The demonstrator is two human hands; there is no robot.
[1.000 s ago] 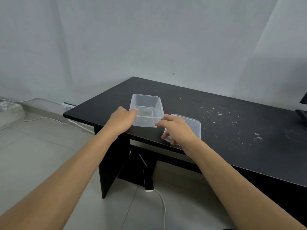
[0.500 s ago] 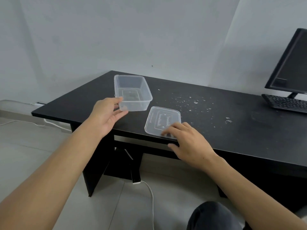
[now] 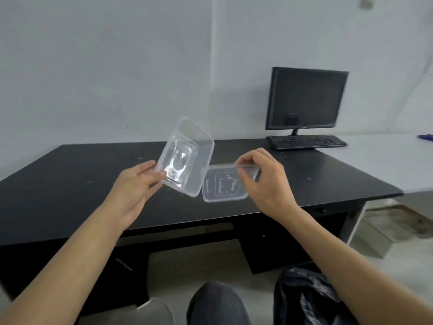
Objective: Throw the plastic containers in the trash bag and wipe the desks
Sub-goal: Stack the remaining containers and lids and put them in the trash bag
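My left hand (image 3: pixel 137 184) holds a clear plastic container (image 3: pixel 185 158) by its near corner, tilted up above the black desk (image 3: pixel 70 184). Its opening faces up and to the right. My right hand (image 3: pixel 264 184) pinches the far edge of the clear lid (image 3: pixel 222 186), lifted off the desk just right of the container. Container and lid almost touch. A black trash bag (image 3: pixel 304 299) sits on the floor at the lower right, below my right forearm.
A dark monitor (image 3: pixel 305 99) and black keyboard (image 3: pixel 305 141) stand at the desk's back right. A white desk (image 3: pixel 386 160) adjoins on the right. My knee (image 3: pixel 218 303) shows at the bottom. Small white crumbs dot the black desk.
Both hands have lifted their pieces off the desk: the left tilted the container upward, the right raised the lid. The view swung right, bringing the monitor and trash bag into sight.
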